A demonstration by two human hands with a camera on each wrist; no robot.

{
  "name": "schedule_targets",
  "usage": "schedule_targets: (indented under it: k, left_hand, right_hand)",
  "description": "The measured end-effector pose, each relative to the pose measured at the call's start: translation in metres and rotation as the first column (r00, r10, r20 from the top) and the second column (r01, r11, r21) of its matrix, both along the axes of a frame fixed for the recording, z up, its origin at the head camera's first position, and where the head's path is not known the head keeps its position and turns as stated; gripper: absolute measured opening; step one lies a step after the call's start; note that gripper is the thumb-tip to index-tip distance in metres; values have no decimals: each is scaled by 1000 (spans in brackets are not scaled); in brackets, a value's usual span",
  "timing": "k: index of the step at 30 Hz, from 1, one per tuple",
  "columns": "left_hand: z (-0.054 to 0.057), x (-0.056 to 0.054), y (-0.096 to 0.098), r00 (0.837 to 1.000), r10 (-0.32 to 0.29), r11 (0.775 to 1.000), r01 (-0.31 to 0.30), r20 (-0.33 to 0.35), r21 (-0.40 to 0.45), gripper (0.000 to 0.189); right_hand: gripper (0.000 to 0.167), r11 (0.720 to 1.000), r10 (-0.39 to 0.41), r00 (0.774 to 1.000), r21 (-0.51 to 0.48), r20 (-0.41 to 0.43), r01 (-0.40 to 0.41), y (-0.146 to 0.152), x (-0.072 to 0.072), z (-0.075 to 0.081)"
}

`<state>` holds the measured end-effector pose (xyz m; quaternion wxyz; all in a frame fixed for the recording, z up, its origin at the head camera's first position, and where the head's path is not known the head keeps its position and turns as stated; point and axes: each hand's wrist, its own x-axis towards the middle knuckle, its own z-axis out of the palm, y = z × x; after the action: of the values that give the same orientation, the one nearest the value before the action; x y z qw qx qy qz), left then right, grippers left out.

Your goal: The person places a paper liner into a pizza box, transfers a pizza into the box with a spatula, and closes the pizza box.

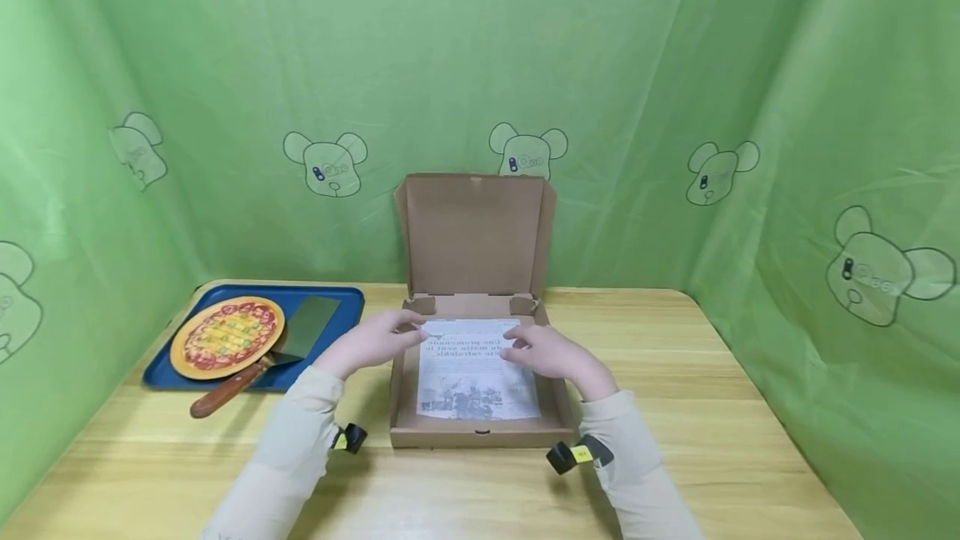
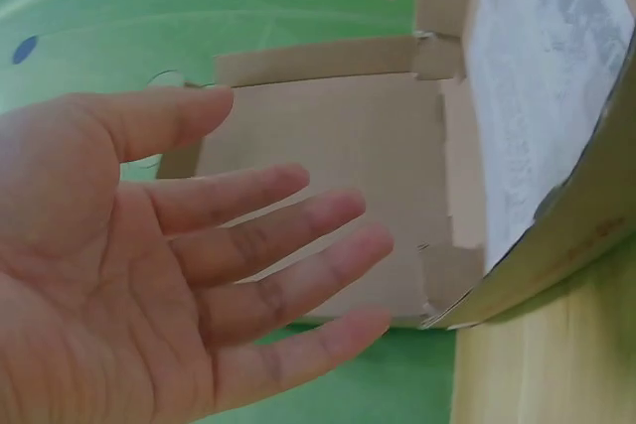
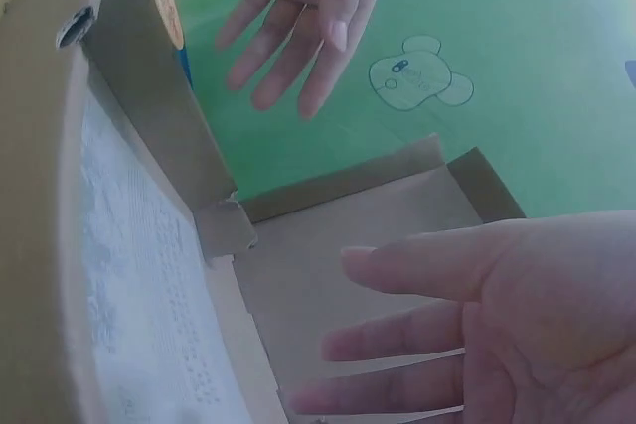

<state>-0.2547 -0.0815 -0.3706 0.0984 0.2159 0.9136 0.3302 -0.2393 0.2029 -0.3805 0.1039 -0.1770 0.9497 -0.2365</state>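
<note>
A brown cardboard pizza box (image 1: 480, 236) stands with its lid raised, and a printed paper sheet (image 1: 476, 394) lies flat on its bottom. Over the box's left side hovers my left hand (image 1: 378, 342), palm inward, fingers spread and holding nothing; its palm (image 2: 109, 265) fills much of the left wrist view. Opposite it, my right hand (image 1: 555, 352) is above the right side of the box, also holding nothing. Its thumb and fingers (image 3: 417, 265) extend loosely in the right wrist view. Both hands appear slightly above the sheet.
On the left of the wooden table (image 1: 675, 407) is a blue tray (image 1: 348, 307) bearing a pizza (image 1: 228, 336). A pizza server (image 1: 311, 327) with a wooden handle lies partly under the pizza, its handle over the tray's front edge. Green cloth (image 1: 480, 48) encloses the table's back and sides.
</note>
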Motion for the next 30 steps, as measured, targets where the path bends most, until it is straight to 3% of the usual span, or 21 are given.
schedule_targets:
  k: [6,18,30]
  left_hand:
    - [7,14,-17,990,82,996,-79,-113,31,37]
    - [30,49,-60,956,236,970,-222,-175,98,40]
    - [58,71,-108,925,347,933,-323,-155,156,53]
  right_hand:
    - [37,998,-13,994,-55,-106,7,-8,4,3]
    - [28,991,-17,974,-132,-228,-14,-36,14,6]
    - [29,981,83,981,-156,-173,-111,-78,18,10]
